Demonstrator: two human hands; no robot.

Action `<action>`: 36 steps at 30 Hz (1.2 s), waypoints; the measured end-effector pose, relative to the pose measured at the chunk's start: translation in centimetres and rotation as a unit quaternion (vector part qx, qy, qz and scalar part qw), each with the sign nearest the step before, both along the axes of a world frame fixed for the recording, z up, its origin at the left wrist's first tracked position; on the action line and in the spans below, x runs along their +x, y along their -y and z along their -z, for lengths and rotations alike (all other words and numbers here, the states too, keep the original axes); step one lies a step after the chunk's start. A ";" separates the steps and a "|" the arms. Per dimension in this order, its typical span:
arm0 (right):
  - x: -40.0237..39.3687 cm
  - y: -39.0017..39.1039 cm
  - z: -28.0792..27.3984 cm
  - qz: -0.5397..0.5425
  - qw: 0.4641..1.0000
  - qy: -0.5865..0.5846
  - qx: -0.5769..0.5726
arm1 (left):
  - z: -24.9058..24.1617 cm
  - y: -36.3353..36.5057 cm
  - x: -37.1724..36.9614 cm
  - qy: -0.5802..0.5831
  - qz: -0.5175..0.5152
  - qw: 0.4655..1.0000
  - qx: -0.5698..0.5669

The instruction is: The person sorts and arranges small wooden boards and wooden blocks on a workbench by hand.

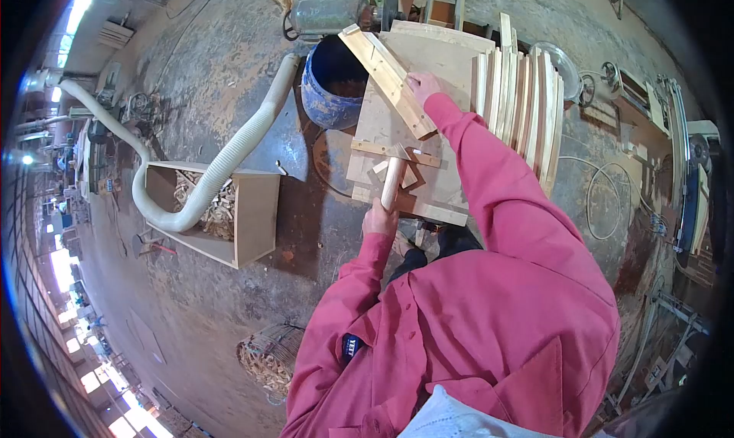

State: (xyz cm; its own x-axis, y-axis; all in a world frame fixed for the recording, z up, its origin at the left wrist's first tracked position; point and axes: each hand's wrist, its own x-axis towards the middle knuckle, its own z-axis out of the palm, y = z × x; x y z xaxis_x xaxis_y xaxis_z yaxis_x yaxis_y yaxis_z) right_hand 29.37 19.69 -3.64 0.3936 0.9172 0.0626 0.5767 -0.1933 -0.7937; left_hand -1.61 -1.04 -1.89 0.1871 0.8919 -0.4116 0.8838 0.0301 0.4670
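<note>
Left hand (380, 218) clenched around one mallet handle (392, 179); right hand (422, 86) fingers flat, pressing one wooden slat (386, 78) on workbench (428, 63). One blue bucket (330, 82) far left.

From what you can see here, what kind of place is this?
Probably a woodworking shop: a stack of cut wooden slats beside the bench, a dust hose running to an open wooden box of offcuts, and machines along the wall.

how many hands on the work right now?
2. Left hand grips the mallet near the bench edge; right hand rests on the slat further up. None seem hidden.
</note>
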 end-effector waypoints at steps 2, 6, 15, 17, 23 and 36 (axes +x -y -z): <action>0.0 -1.0 1.0 -0.006 1.000 -0.003 0.009 | -0.6 0.2 0.0 0.006 -0.001 1.000 0.000; 0.1 -2.3 1.7 0.018 0.999 0.029 0.010 | -0.9 -0.1 0.6 0.001 -0.009 1.000 -0.007; 2.6 -5.2 2.4 0.024 0.999 -0.011 0.031 | -0.6 -2.7 3.2 -0.009 -0.016 1.000 0.006; 3.1 -6.0 2.1 0.027 0.999 -0.008 0.035 | -0.2 -3.4 3.7 0.005 -0.008 1.000 0.028; 5.4 -8.1 0.4 0.035 0.999 -0.023 -0.013 | 0.4 -6.2 6.0 0.003 0.009 0.999 0.049; 6.2 -2.7 -0.7 0.086 0.995 0.041 0.004 | -0.5 -5.2 5.5 0.009 -0.012 0.999 0.052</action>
